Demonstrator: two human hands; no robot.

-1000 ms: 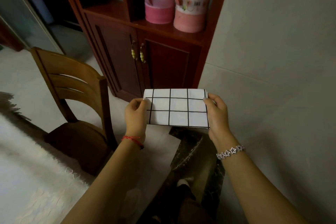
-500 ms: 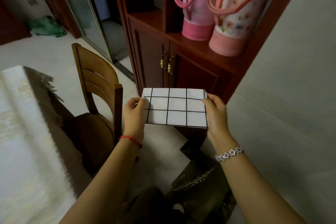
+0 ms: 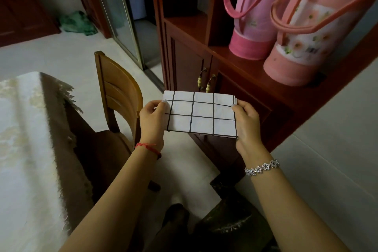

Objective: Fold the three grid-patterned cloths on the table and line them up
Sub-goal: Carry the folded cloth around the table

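— What is seen of the task's things?
— One cloth (image 3: 201, 115) is seen: white, crossed by thin black grid lines, folded into a flat rectangle of several layers.
— How is it placed?
— It is held in the air with its long side across. Its left end is pinched by the left hand (image 3: 152, 124) and its right end by the right hand (image 3: 246, 127). Stacked edges are shown at the upper right corner.

cloth: folded grid cloth (image 3: 201, 115) held in the air
left hand (image 3: 152, 121): pinches its left edge
right hand (image 3: 246, 124): pinches its right edge

Red string bracelet (image 3: 148, 147) left, silver flower bracelet (image 3: 262, 168) right.
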